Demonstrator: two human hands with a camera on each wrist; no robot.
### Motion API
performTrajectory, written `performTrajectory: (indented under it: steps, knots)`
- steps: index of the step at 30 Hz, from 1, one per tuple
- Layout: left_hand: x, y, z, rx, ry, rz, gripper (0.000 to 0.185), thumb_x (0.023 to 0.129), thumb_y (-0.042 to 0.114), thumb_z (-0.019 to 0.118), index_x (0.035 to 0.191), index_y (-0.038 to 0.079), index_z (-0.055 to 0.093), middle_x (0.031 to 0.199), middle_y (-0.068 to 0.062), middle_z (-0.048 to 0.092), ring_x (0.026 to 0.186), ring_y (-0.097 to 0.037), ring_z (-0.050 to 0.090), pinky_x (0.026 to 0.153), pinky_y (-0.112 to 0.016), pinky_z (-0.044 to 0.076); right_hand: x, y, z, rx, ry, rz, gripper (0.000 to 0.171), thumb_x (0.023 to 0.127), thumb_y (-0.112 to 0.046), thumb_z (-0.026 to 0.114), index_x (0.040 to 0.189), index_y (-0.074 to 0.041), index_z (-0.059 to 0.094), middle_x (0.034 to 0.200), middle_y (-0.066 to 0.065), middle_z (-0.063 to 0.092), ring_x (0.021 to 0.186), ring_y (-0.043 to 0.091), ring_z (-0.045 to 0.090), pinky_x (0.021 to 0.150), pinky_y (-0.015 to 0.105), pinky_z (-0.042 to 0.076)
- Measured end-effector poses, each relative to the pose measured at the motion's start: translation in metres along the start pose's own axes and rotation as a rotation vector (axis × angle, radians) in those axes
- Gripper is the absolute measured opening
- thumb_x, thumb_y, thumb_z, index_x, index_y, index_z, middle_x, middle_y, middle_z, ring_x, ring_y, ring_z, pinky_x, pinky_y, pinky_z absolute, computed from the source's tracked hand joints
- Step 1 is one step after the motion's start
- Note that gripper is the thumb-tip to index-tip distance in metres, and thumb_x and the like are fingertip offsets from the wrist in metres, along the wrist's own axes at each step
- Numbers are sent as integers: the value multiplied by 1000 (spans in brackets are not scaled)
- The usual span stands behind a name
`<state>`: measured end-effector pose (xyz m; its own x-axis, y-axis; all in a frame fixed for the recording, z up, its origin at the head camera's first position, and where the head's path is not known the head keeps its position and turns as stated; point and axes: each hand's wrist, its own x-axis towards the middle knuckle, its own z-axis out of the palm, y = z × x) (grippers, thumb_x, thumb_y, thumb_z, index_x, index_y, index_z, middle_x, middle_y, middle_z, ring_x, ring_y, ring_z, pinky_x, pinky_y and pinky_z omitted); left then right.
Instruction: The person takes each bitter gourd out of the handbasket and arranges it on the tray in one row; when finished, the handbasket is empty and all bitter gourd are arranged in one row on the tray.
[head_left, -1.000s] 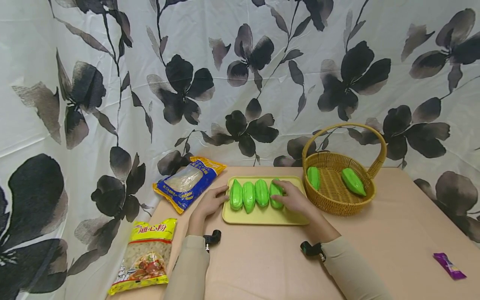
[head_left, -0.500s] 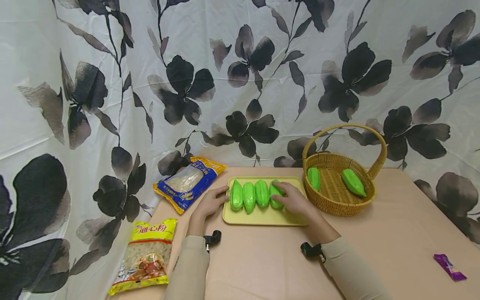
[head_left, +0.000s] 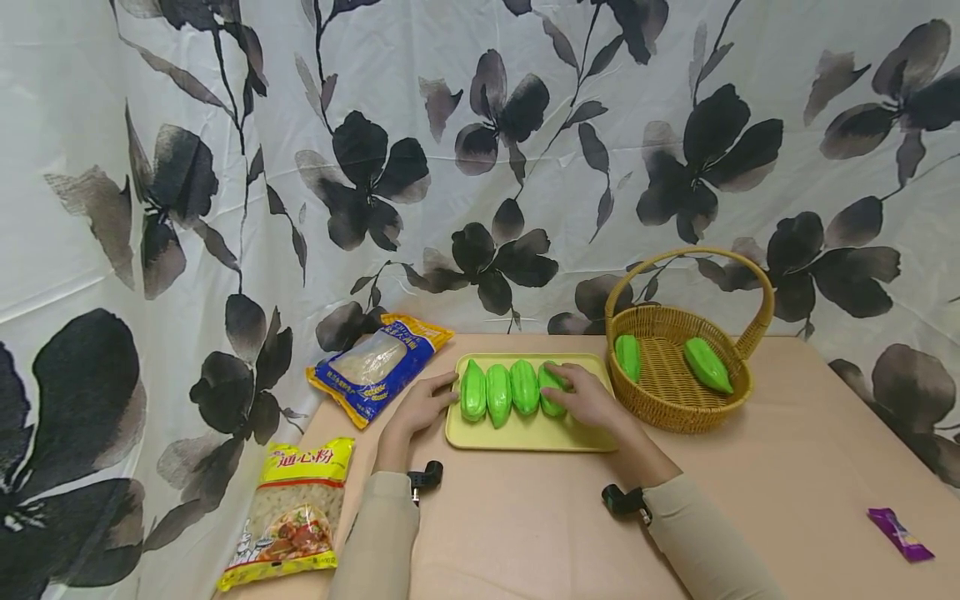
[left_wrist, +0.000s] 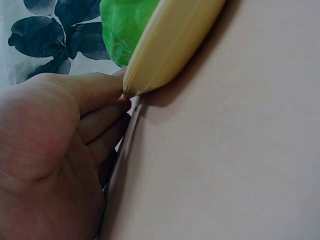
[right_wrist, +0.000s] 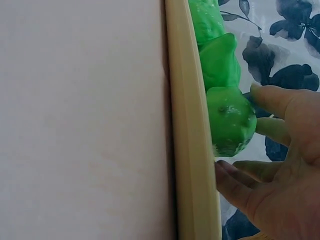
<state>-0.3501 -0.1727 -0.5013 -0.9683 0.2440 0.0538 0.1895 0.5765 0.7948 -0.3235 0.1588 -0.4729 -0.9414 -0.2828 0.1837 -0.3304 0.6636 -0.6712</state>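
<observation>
On a yellow tray (head_left: 532, 438) several plump green ridged fruits lie side by side in a row. My right hand (head_left: 588, 396) reaches over the rightmost green fruit (right_wrist: 231, 122), holding it between thumb and fingers. Lower fingertips (right_wrist: 227, 172) of that hand come down at the tray's rim in the right wrist view. At the tray's left edge is my left hand (head_left: 420, 404), its thumb and fairly straight fingers touching the rim beside the leftmost green fruit (head_left: 472, 392). The tray's edge hides part of the fruits in both wrist views.
A wicker basket (head_left: 686, 421) with a tall handle stands right of the tray, two green fruits inside. A blue-and-yellow packet (head_left: 375, 367) lies back left, and a yellow pasta bag (head_left: 292, 512) at front left. A purple wrapper (head_left: 900, 534) lies far right. Floral cloth (head_left: 480, 167) hangs behind.
Both hands, the tray and the row of fruits keep their places. Only the head view has shifted very slightly.
</observation>
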Motion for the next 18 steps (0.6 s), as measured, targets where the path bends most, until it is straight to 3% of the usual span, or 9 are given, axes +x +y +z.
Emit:
performTrajectory:
  steps: [7, 14, 18]
  knots:
    - [0, -2, 1, 4, 9, 35, 45, 95, 20, 61, 139, 13, 53, 142, -2, 51, 137, -24, 38, 114, -44, 29, -3, -6, -11, -13, 74, -57, 56, 91, -26, 67, 141, -7, 48, 140, 24, 44, 126, 40, 45, 100, 54, 43]
    - [-1, -2, 1, 3, 12, 45, 46, 95, 20, 62, 139, 11, 53, 141, -2, 52, 136, -24, 39, 114, -43, 29, -6, -22, -35, 11, 155, -98, 55, 92, -28, 66, 143, -18, 48, 141, 11, 48, 116, 34, 53, 90, 52, 50]
    - [-1, 0, 1, -4, 10, 37, 47, 95, 20, 61, 140, 12, 52, 141, -2, 51, 137, -24, 38, 114, -44, 29, -8, -27, -47, 52, 227, -135, 54, 92, -26, 67, 142, -16, 49, 136, 15, 48, 110, 31, 52, 87, 53, 51]
